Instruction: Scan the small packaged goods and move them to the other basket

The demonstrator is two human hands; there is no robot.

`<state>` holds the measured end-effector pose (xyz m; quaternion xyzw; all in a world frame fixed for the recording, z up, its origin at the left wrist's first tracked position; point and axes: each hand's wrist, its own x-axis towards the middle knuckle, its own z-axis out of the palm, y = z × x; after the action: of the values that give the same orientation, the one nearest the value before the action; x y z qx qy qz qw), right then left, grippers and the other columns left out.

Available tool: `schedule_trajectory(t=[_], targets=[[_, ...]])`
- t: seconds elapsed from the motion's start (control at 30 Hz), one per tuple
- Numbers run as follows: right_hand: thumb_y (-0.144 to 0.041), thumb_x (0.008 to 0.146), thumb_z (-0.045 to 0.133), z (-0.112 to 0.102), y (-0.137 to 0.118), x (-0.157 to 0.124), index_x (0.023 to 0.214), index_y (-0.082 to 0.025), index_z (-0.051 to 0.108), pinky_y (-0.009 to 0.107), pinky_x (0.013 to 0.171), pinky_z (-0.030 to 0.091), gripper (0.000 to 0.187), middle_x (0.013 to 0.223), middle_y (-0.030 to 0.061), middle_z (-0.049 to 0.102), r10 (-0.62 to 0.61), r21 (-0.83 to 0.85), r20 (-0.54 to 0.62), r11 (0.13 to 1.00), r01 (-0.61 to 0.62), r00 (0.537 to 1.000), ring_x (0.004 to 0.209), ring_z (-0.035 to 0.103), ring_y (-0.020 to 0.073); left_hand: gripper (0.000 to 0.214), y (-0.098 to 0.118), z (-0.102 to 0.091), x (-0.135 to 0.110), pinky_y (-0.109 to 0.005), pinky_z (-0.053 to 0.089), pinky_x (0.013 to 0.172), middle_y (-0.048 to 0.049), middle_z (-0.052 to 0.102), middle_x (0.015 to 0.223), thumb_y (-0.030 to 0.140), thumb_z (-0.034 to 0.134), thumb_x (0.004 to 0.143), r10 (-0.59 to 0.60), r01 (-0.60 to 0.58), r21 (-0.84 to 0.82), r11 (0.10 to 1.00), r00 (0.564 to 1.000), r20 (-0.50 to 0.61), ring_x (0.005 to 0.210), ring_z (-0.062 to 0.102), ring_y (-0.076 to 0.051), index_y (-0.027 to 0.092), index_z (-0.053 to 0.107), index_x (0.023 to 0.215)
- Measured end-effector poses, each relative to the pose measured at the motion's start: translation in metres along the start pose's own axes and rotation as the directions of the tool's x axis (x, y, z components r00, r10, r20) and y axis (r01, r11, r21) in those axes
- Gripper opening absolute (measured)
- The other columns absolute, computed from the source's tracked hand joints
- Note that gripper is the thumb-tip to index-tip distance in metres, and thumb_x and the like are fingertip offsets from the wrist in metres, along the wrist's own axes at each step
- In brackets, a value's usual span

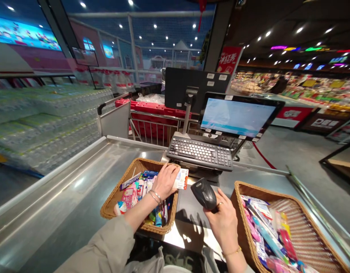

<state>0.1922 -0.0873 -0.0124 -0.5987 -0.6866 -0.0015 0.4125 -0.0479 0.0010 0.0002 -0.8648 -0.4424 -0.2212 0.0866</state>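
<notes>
So here's the setup at a supermarket checkout: the left hand is closed around a small white barcoded packet, with the end of the packet poking out past the fingers, right over the far corner of a tan woven wicker basket. That basket is packed with small, colourful packaged goods. The right hand has its fingers curled around a black handheld barcode scanner, which sits just beside the packet, with the 2 not touching. A second tan woven wicker basket is off to the right, full of long pink and blue packaged items. Both baskets are on a stainless steel checkout surface. Straight ahead there's a black keyboard and a lit touchscreen monitor on a stand. Further left are big shrink-wrapped stacks of bottled water, and behind the counter there's a red plastic crate. Over on the right, brightly lit store shelves run along the back.
</notes>
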Motion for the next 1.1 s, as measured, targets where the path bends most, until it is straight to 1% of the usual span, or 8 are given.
schedule_trajectory(t=[0.07,0.27,0.4,0.5,0.63,0.73,0.9,1.1], targets=[[-0.021,0.073,0.058,-0.004,0.001,-0.003,0.106,-0.020,0.068,0.047,0.101,0.047,0.035,0.112,0.0073,0.071,0.014,-0.010,-0.024,1.000,-0.014,1.000,0.121,0.055,0.0286,0.086,0.009,0.000,0.004,-0.053,0.019,0.121,-0.0162,0.054,0.130,0.028,0.073,0.070,0.004,-0.004,0.016,1.000,1.000,0.005,0.129,0.047,-0.030,0.013,0.033,0.144],[-0.019,0.073,0.058,-0.013,0.002,-0.014,0.103,-0.020,0.067,0.050,0.103,0.043,0.031,0.113,0.0077,0.071,0.046,-0.052,-0.069,0.997,-0.050,0.997,0.124,0.053,0.0304,0.076,0.030,0.005,0.013,-0.058,0.003,0.121,-0.0160,0.055,0.133,0.028,0.064,0.078,0.011,-0.011,0.049,0.999,1.000,0.004,0.132,0.046,-0.031,0.017,0.033,0.146],[-0.019,0.073,0.059,-0.019,0.003,-0.018,0.104,-0.021,0.067,0.053,0.106,0.039,0.032,0.113,0.0067,0.071,0.056,-0.087,-0.093,0.994,-0.064,0.994,0.124,0.052,0.0308,0.072,0.041,0.012,0.019,-0.061,0.002,0.120,-0.0149,0.056,0.134,0.025,0.060,0.080,0.020,-0.020,0.049,0.999,1.000,-0.016,0.132,0.047,-0.031,0.021,0.033,0.146],[-0.018,0.072,0.060,-0.023,0.005,-0.019,0.104,-0.022,0.067,0.053,0.107,0.037,0.033,0.114,0.0057,0.071,0.057,-0.103,-0.087,0.992,-0.066,0.995,0.126,0.051,0.0310,0.068,0.047,0.014,0.023,-0.061,0.000,0.119,-0.0147,0.057,0.133,0.023,0.059,0.082,0.044,-0.042,0.050,0.998,0.998,-0.035,0.132,0.047,-0.030,0.020,0.034,0.146],[-0.018,0.071,0.060,-0.028,0.007,-0.022,0.106,-0.021,0.066,0.053,0.107,0.037,0.035,0.115,0.0055,0.071,0.070,-0.133,-0.087,0.988,-0.081,0.994,0.125,0.051,0.0310,0.067,0.053,0.016,0.028,-0.061,-0.005,0.119,-0.0144,0.057,0.134,0.023,0.058,0.083,0.068,-0.065,0.050,0.997,0.997,-0.045,0.133,0.047,-0.028,0.020,0.034,0.145],[-0.019,0.073,0.060,-0.031,0.008,-0.023,0.107,-0.021,0.066,0.053,0.106,0.038,0.035,0.115,0.0055,0.070,0.079,-0.146,-0.092,0.985,-0.092,0.993,0.126,0.051,0.0302,0.067,0.056,0.018,0.030,-0.061,-0.006,0.119,-0.0141,0.057,0.135,0.022,0.058,0.083,0.071,-0.068,0.047,0.997,0.996,-0.049,0.134,0.046,-0.028,0.021,0.034,0.146],[-0.019,0.074,0.061,-0.033,0.009,-0.025,0.106,-0.021,0.066,0.051,0.106,0.038,0.033,0.114,0.0057,0.070,0.058,-0.154,-0.108,0.985,-0.075,0.992,0.125,0.052,0.0289,0.065,0.058,0.019,0.033,-0.060,-0.007,0.119,-0.0128,0.057,0.135,0.021,0.057,0.083,0.068,-0.067,0.025,0.997,0.996,-0.055,0.135,0.046,-0.027,0.023,0.035,0.145],[-0.020,0.074,0.061,-0.032,0.010,-0.024,0.106,-0.020,0.065,0.051,0.106,0.038,0.032,0.114,0.0059,0.070,0.044,-0.161,-0.114,0.985,-0.062,0.992,0.124,0.052,0.0291,0.065,0.060,0.018,0.035,-0.058,-0.011,0.119,-0.0128,0.058,0.134,0.021,0.058,0.083,0.077,-0.076,0.025,0.997,0.994,-0.080,0.134,0.047,-0.026,0.021,0.037,0.144]])
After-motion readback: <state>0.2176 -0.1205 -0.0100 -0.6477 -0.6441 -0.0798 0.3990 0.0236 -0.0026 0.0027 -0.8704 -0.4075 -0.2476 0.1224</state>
